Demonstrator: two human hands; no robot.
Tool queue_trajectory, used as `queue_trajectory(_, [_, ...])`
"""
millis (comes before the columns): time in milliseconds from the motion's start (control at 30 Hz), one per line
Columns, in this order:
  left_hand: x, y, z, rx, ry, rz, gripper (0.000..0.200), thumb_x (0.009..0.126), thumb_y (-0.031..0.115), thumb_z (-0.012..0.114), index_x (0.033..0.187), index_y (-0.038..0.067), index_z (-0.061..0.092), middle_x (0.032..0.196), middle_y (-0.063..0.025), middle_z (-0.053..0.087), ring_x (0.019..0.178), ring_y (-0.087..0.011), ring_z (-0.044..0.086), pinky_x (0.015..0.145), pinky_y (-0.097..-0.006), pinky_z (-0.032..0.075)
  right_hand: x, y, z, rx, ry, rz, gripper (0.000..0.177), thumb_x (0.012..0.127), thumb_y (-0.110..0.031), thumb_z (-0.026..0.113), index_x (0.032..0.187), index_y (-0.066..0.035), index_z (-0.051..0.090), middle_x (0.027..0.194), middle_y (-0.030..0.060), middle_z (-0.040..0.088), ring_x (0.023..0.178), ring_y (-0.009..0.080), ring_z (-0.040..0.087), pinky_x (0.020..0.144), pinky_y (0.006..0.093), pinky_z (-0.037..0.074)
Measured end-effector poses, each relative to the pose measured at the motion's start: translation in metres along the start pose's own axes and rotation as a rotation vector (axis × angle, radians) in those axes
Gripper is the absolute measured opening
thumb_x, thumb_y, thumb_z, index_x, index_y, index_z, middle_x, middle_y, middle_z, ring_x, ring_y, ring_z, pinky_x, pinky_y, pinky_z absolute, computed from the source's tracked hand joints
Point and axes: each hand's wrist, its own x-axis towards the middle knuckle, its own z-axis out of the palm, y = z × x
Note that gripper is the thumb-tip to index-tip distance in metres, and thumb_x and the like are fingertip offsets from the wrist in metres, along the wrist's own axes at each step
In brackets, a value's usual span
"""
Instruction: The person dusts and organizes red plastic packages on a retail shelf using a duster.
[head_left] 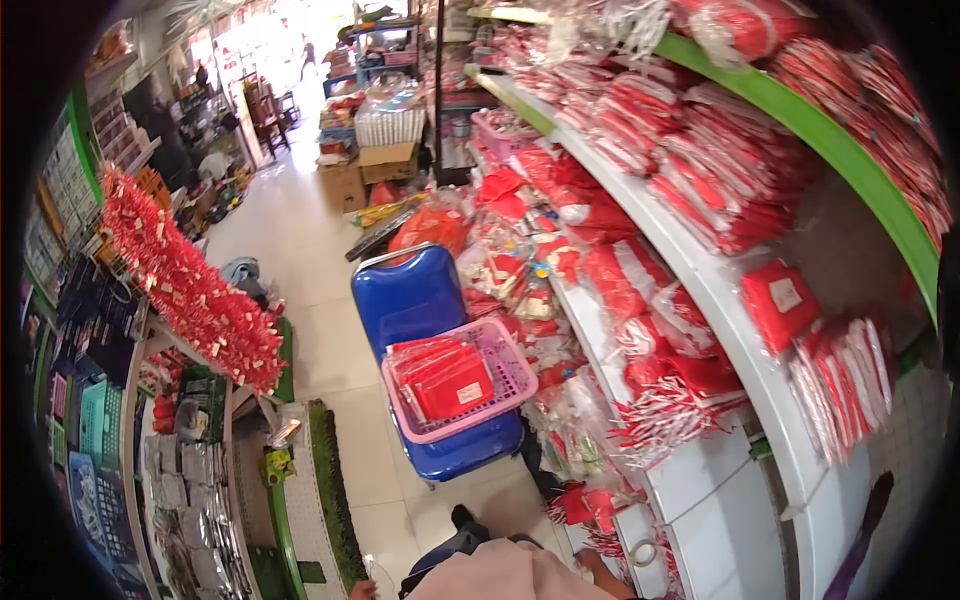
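My left hand shows only as a small patch at the bottom edge, beside the strip of green artificial grass. My right hand hangs low by the right-hand shelving, close to a pale ring-shaped roll. The fingers of both hands are too cut off to read. Ahead of my body, a pink plastic basket rests on the seat of a blue padded chair. Flat red packets in clear wrap fill its left and middle part.
White shelves on the right carry stacks of red and white packaged goods. Red tinsel hangs over the left shelving. Cardboard boxes stand farther up the tiled aisle, near the bright doorway.
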Motion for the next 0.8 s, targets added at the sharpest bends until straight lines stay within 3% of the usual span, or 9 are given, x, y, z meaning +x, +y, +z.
queue_trajectory(33, [0.026, 0.007, 0.009, 0.003, -0.061, 0.032, 0.031, 0.077, 0.023, 0.064, 0.101, 0.003, 0.06, 0.074, -0.0124, 0.06, 0.07, -0.0254, 0.058, 0.071, -0.0439, 0.045, 0.003, -0.026, -0.004, -0.167, 0.057, -0.157, 0.036, 0.078, -0.038, 0.052, 0.079, -0.005, 0.067, 0.086, 0.0192, 0.065, 0.081, 0.0311, 0.064, 0.071, 0.0424, 0.05])
queue_trajectory(67, [0.048, 0.021, 0.04, 0.289, -0.027, 0.217, 0.046, 0.078, 0.04, 0.058, 0.108, 0.006, 0.061, 0.099, -0.0188, 0.064, 0.091, -0.0295, 0.061, 0.082, -0.0429, 0.046, 0.055, -0.028, 0.009, -0.176, 0.25, -0.448, 0.034, 0.08, -0.037, 0.057, 0.088, -0.005, 0.065, 0.082, 0.0175, 0.064, 0.076, 0.0334, 0.062, 0.069, 0.0413, 0.049])
queue_trajectory(100, [0.072, 0.053, 0.081, 0.872, 0.079, 0.391, 0.047, 0.081, 0.041, 0.051, 0.106, 0.002, 0.061, 0.101, -0.0233, 0.062, 0.095, -0.0348, 0.059, 0.084, -0.0438, 0.045, 0.066, -0.068, 0.007, -0.179, 0.4, -0.603, 0.034, 0.082, -0.036, 0.057, 0.09, -0.004, 0.063, 0.077, 0.0151, 0.064, 0.067, 0.0287, 0.063, 0.062, 0.0392, 0.049])
queue_trajectory(133, [0.091, 0.078, 0.108, 1.455, 0.186, 0.551, 0.05, 0.084, 0.043, 0.045, 0.103, -0.001, 0.06, 0.102, -0.0278, 0.059, 0.099, -0.0401, 0.056, 0.087, -0.0447, 0.043, 0.078, -0.108, 0.004, 0.063, 0.29, -0.488, 0.028, 0.083, -0.03, 0.058, 0.091, -0.003, 0.061, 0.071, 0.012, 0.064, 0.06, 0.0212, 0.061, 0.055, 0.0346, 0.048])
queue_trajectory(300, [0.0, 0.201, 0.274, 0.749, 0.13, 1.004, 0.033, 0.087, 0.029, 0.051, 0.101, 0.001, 0.061, 0.09, -0.0201, 0.065, 0.087, -0.036, 0.062, 0.079, -0.0383, 0.049, 0.089, -0.289, -0.02, 0.202, 0.306, -0.831, 0.015, 0.087, -0.018, 0.057, 0.092, -0.003, 0.06, 0.069, 0.0047, 0.061, 0.058, 0.0116, 0.057, 0.053, 0.0259, 0.044])
queue_trajectory(433, [-0.044, 0.259, 0.355, 1.036, 0.299, 1.315, 0.04, 0.084, 0.032, 0.057, 0.118, 0.009, 0.055, 0.113, -0.0144, 0.059, 0.116, -0.0302, 0.049, 0.1, -0.054, 0.029, 0.086, -0.394, -0.041, 0.283, 0.086, -0.839, 0.009, 0.086, -0.009, 0.055, 0.091, -0.003, 0.061, 0.07, 0.0043, 0.061, 0.062, 0.0112, 0.058, 0.056, 0.0265, 0.047])
queue_trajectory(533, [-0.031, 0.276, 0.387, 1.155, 0.445, 1.342, 0.061, 0.081, 0.033, 0.062, 0.134, 0.015, 0.04, 0.137, -0.0135, 0.04, 0.133, -0.0304, 0.027, 0.104, -0.0625, 0.012, 0.1, -0.446, -0.052, 0.136, 0.059, -0.918, 0.012, 0.085, -0.007, 0.055, 0.094, -0.002, 0.06, 0.074, 0.0057, 0.061, 0.065, 0.0139, 0.06, 0.061, 0.0279, 0.048])
queue_trajectory(633, [-0.01, 0.293, 0.402, 1.086, 0.678, 1.069, 0.085, 0.075, 0.034, 0.068, 0.143, 0.014, 0.022, 0.147, -0.0123, 0.022, 0.138, -0.0324, 0.015, 0.105, -0.063, 0.01, 0.118, -0.491, -0.063, 0.036, -0.069, -1.0, 0.019, 0.082, -0.008, 0.057, 0.1, -0.002, 0.06, 0.087, 0.0102, 0.063, 0.079, 0.0216, 0.063, 0.072, 0.031, 0.049])
queue_trajectory(800, [0.029, 0.297, 0.396, 1.177, 0.672, 0.869, 0.11, 0.065, 0.04, 0.076, 0.144, 0.006, 0.008, 0.151, -0.0122, 0.01, 0.139, -0.0299, 0.011, 0.107, -0.0591, 0.012, 0.152, -0.54, -0.06, -0.359, -0.003, -1.217, 0.033, 0.081, -0.011, 0.059, 0.112, -0.003, 0.055, 0.119, 0.017, 0.051, 0.108, 0.0329, 0.052, 0.088, 0.0379, 0.044])
